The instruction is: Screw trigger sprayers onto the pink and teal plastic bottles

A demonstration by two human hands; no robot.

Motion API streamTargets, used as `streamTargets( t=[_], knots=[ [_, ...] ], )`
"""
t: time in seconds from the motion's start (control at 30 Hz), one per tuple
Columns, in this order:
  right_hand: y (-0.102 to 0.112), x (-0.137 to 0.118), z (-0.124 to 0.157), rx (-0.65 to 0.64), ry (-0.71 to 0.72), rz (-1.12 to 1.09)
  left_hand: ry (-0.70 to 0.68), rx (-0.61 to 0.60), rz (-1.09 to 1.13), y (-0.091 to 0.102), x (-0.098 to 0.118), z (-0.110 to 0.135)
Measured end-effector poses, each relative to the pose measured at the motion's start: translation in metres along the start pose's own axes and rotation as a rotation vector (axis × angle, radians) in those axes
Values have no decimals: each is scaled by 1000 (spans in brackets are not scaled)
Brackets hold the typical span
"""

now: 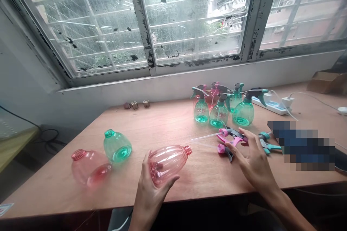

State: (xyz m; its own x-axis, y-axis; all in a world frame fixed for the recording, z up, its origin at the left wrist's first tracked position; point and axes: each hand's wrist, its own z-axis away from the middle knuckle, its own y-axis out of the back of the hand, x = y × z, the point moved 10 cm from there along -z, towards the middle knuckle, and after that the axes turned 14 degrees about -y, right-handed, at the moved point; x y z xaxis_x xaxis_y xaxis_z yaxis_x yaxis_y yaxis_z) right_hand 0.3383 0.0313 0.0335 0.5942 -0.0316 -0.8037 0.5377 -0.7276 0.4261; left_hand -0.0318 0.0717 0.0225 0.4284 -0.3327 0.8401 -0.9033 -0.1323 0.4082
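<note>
My left hand [151,187] is wrapped round a see-through pink bottle [169,162], tilted with its bare threaded neck towards the right. Over on the right, my right hand [251,155] has its thumb and fingers around a pink and dark trigger spray head [235,138], whose thin clear tube points left. Just below it lies another spray head with a pink collar [221,148]. Green-collared spray heads [267,144] lie beyond the right hand, partly hidden by it. On the left stand a pink bottle [90,168] and a green bottle [118,146], both without heads.
Several spray bottles with heads fitted [218,113] stand together at the back. Behind them to the right is a white power strip [272,105] with plugs and cables. A blurred dark object [303,146] lies at the right. Small cubes [135,105] sit near the windowed wall.
</note>
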Motion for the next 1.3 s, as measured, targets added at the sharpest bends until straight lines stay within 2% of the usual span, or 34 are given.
streamTargets(
  t=[0.13,0.5,0.57,0.7,0.9,1.0,1.1,1.2,1.3],
  knots=[
    [-4,-9,6,-49,16,-37,-8,17,10,0,0,1],
    [-8,-5,8,-51,3,-67,-51,89,22,4,4,-2],
    [-15,-8,10,-119,23,-76,-45,85,16,4,4,-1],
    [-35,-17,19,-349,41,-139,-23,36,11,-1,3,1],
    [-59,-19,42,-678,-180,-502,-57,-132,108,-30,7,-1],
    [-69,-9,46,-735,-422,-743,-84,-169,110,-37,7,-1],
    [-82,-2,52,-810,-620,-841,-120,-196,59,-38,8,2],
    [-89,-7,56,-904,-615,-813,-162,-240,-1,-40,9,4],
    [-88,-8,58,-932,-591,-777,-201,-257,-67,-41,9,4]
  ],
)
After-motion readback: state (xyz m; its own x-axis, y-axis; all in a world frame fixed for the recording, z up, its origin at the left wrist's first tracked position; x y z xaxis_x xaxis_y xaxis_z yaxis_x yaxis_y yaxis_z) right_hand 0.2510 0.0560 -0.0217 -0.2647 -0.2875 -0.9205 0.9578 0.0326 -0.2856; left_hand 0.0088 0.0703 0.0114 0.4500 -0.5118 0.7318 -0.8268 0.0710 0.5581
